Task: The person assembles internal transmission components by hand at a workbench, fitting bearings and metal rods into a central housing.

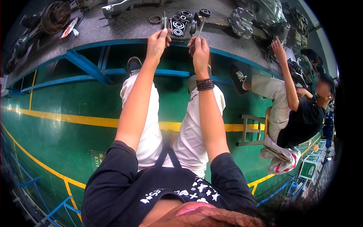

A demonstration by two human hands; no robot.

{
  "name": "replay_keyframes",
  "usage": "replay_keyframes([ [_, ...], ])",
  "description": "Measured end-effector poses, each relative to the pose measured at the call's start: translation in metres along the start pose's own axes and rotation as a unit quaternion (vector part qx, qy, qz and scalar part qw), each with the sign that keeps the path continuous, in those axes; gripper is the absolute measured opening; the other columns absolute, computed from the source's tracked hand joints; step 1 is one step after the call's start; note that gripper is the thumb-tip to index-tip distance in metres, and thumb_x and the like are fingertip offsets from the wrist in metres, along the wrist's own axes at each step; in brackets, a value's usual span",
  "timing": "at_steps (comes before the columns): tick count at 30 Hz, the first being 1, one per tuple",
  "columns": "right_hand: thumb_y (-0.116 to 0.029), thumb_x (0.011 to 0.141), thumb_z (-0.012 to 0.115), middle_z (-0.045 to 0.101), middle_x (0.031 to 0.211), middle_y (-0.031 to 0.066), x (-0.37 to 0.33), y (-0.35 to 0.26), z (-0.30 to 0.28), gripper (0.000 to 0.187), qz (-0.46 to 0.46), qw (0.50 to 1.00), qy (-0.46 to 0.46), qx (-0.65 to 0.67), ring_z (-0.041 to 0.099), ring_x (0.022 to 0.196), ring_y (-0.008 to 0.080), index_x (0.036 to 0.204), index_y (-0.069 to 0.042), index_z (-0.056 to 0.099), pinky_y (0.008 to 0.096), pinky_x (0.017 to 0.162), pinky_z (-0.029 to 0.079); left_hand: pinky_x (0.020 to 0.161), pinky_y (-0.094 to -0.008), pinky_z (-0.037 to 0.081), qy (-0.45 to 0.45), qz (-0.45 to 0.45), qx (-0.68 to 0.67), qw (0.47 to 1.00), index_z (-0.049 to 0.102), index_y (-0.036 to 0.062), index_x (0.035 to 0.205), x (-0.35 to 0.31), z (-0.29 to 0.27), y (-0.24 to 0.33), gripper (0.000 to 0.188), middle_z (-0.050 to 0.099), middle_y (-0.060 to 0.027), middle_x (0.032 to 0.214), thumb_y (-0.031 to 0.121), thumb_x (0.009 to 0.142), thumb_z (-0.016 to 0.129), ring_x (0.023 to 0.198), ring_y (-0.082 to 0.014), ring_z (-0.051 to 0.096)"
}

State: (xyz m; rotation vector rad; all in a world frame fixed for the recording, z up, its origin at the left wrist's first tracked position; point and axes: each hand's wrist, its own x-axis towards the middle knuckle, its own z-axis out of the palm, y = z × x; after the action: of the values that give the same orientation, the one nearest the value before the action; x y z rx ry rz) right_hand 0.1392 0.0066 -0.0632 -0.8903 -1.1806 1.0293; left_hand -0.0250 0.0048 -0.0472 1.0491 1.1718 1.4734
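Both of my hands are raised at the near edge of the metal workbench (124, 29). My left hand (156, 45) pinches a thin, upright metal piece (165, 19) between thumb and fingers; whether it is a rod or a ring seen edge-on is unclear. In my right hand (200, 46), the fingers close on a slim, light metal rod (202, 25) that points away from me. Between and beyond the hands lies a cluster of ball bearings (178, 25) with other dark round parts. A metal ring (154, 19) rests to their left, and a single bearing (205, 13) at upper right.
Cast metal housings (242, 22) stand on the bench's right side. An axle with a round drum (55, 17) and a red-and-white packet (69, 28) lie at left. Blue frame bars (85, 66) run below. At right, a co-worker (302, 121) sits near a stool (251, 130), reaching toward the bench.
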Motion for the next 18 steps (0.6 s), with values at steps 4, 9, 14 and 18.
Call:
replay_keyframes([
  [4,-0.024,0.105,0.042,0.060,0.075,0.0021,0.0000,0.0025,-0.0017,0.028,0.006,1.000,0.001,0.010,0.049,0.059,0.0064,0.094,-0.003,0.057,0.0207,0.055,0.040,0.062,-0.0207,0.040,0.009,-0.046,0.011,0.999,0.071,0.0050,0.109,-0.0055,0.0032,0.0056,0.032,0.059,0.0029,0.074,0.029,0.102,0.051,0.065,-0.0054,0.049],
  [9,-0.025,0.105,0.042,0.060,0.075,0.0022,-0.0011,-0.0004,-0.0002,0.029,0.001,1.000,0.001,-0.006,0.049,0.059,0.0064,0.093,-0.003,0.057,0.0208,0.055,0.040,0.060,-0.0208,0.040,0.018,0.041,-0.007,0.999,0.071,0.0017,0.106,-0.0060,0.0044,0.0093,0.031,0.057,0.0019,0.072,0.026,0.101,0.052,0.062,-0.0060,0.048],
  [14,-0.024,0.105,0.042,0.061,0.075,0.0028,-0.0005,-0.0001,-0.0006,0.029,0.024,0.999,0.011,-0.037,0.050,0.059,0.0069,0.092,-0.003,0.057,0.0213,0.055,0.041,0.059,-0.0206,0.040,0.018,0.039,-0.025,0.999,0.071,0.0017,0.105,-0.0054,0.0043,0.0084,0.031,0.057,0.0019,0.072,0.026,0.101,0.052,0.062,-0.0058,0.048],
  [18,-0.024,0.105,0.041,0.062,0.074,0.0034,0.0000,0.0002,-0.0005,0.030,-0.014,0.998,0.005,-0.054,0.051,0.059,0.0075,0.091,-0.003,0.058,0.0224,0.055,0.042,0.058,-0.0203,0.039,0.021,0.049,-0.023,0.998,0.071,0.0015,0.106,-0.0041,0.0041,0.0075,0.031,0.057,0.0019,0.070,0.026,0.100,0.053,0.061,-0.0056,0.048],
])
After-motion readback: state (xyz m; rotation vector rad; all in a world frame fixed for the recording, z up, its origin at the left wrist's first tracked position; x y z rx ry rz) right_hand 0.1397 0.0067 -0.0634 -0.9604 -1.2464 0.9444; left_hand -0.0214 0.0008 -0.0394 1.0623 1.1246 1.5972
